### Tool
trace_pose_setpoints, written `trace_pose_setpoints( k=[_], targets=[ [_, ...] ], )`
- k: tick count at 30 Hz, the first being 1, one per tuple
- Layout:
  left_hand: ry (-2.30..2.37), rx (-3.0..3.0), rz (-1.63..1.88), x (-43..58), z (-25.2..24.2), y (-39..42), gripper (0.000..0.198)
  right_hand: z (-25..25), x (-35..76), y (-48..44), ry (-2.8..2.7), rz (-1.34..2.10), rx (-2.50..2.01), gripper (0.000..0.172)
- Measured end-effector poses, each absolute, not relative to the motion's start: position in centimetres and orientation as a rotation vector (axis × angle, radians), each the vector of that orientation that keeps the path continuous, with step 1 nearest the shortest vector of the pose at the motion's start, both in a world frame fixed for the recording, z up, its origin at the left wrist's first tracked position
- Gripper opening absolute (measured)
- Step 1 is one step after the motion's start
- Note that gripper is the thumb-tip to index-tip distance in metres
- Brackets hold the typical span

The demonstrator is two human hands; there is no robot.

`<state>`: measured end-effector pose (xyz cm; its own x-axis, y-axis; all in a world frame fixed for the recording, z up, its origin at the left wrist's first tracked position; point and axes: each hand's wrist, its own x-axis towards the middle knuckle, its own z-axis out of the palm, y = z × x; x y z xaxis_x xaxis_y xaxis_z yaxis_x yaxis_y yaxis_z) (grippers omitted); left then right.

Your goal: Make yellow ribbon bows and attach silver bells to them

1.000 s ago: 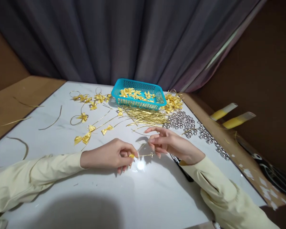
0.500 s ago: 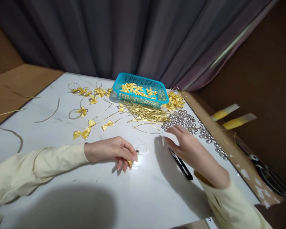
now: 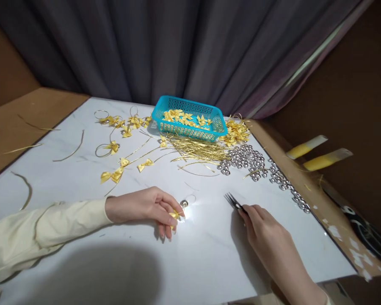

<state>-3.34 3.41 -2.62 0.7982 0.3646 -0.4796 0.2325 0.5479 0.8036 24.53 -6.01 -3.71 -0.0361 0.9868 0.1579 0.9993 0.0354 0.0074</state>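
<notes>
My left hand (image 3: 150, 207) is closed, pinching a yellow ribbon bow (image 3: 174, 216) between thumb and fingertips, low over the white table. Just beyond its fingertips are a silver bell-like bead (image 3: 184, 203) and a thin wire loop (image 3: 192, 197); whether they are joined to the bow is partly hidden. To the right, my right hand (image 3: 266, 228) grips a black-handled fork (image 3: 236, 202) just above the tabletop, its several tines pointing up and left. Most of the handle is hidden inside the fist.
A blue basket (image 3: 190, 134) holding yellow bows stands at the back. Before it lie gold wire ties (image 3: 198, 150), with silver beads (image 3: 246, 156) to the right. Finished-looking bows with loops (image 3: 114, 147) lie at left. Scissors (image 3: 365, 228) and two yellow-filled tubes (image 3: 328, 159) are at right.
My right hand has come down and back from near the beads and picked the fork up off the table. My left hand's grip has shifted slightly, showing more of the bow and bead.
</notes>
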Motion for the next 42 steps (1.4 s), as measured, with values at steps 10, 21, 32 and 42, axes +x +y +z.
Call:
trace_pose_setpoints(
  k=[10, 21, 32, 42],
  targets=[
    [0.767, 1.136, 0.135, -3.2, -3.2, 2.2, 0.028, -0.9, 18.9, -8.4, -1.298, 1.265, -1.848, 0.037],
    [0.738, 1.358, 0.231, -3.5, -3.9, 1.3, 0.023, -2.3, 15.3, -8.1, -1.306, 1.359, -1.735, 0.036],
    [0.746, 1.451, 0.251, -3.6, -3.6, 1.3, 0.020, -2.6, 14.9, -7.9, -1.318, 1.321, -1.730, 0.038],
    [0.752, 1.432, 0.229, -3.5, -3.7, 1.3, 0.020, -2.7, 14.5, -7.7, -1.418, 1.238, -1.713, 0.037]
  ],
)
